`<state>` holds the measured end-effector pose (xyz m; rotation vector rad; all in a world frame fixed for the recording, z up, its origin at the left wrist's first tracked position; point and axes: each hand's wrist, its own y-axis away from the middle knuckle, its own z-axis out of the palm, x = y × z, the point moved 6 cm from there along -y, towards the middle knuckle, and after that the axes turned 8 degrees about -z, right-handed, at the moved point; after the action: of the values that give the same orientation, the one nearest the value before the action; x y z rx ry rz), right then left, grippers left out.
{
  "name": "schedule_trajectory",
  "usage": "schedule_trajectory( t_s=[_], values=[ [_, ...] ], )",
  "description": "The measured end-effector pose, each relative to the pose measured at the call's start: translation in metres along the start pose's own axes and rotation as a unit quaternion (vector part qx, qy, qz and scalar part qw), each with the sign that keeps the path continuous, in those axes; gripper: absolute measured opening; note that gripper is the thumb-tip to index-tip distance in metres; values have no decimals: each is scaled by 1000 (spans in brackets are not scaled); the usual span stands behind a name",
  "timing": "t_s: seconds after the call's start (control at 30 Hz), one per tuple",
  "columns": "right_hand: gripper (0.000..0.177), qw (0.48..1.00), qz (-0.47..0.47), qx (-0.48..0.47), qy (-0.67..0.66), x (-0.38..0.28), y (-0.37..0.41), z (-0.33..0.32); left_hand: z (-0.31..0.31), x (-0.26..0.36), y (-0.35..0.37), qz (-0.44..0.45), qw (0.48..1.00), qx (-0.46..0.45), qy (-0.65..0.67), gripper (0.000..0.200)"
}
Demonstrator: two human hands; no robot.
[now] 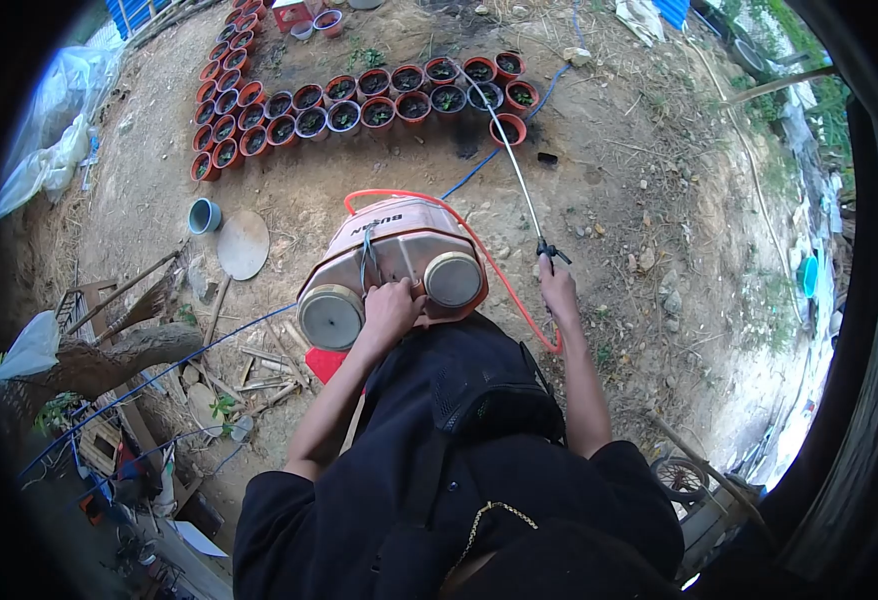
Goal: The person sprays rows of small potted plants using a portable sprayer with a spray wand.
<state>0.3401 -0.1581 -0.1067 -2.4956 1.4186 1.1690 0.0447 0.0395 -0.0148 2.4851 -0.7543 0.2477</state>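
Observation:
A pale orange sprayer tank (407,235) with two round lids hangs in front of my body. My left hand (391,308) is closed on its top, between the lids; the fingertips are partly hidden. Closed around the black handle of a long spray wand (524,185) is my right hand (557,286). From near that hand a red hose (494,260) loops back to the tank. The wand points forward, its far end over rows of reddish pots (379,110) holding dark soil and small green plants. One pot (508,130) stands beside the wand, nearer to me.
A blue-grey pot (204,216) and a round flat disc (244,245) lie on the dirt to the left. A blue hose (474,174) crosses the ground. Branches, a log (129,357) and scrap wood clutter the lower left. Plastic sheeting (64,120) borders the left side.

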Motion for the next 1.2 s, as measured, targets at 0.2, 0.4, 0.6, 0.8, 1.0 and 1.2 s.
schedule_trajectory(
  t_s=[0.2, 0.4, 0.6, 0.8, 1.0, 1.2],
  values=[
    [63, 997, 46, -47, -44, -22, -10, -7, 1, -2, 2, -9, 1000, -1, 7, 34],
    [63, 999, 1, -32, -26, -26, -14, -14, 3, -7, 5, -24, 1000, -2, 11, 35],
    [65, 997, 49, -52, -38, -16, -17, -6, 4, -8, 6, -35, 999, -3, 5, 36],
    [67, 997, 42, -38, -44, -6, -31, 7, 2, -6, 7, -31, 999, -3, 9, 36],
    [67, 999, 38, -32, -18, -21, -30, -1, 3, -6, 8, -30, 1000, -1, 7, 36],
    [65, 996, 62, -48, -39, -25, -17, -13, 6, -6, 9, -25, 1000, 6, 5, 36]
  ],
)
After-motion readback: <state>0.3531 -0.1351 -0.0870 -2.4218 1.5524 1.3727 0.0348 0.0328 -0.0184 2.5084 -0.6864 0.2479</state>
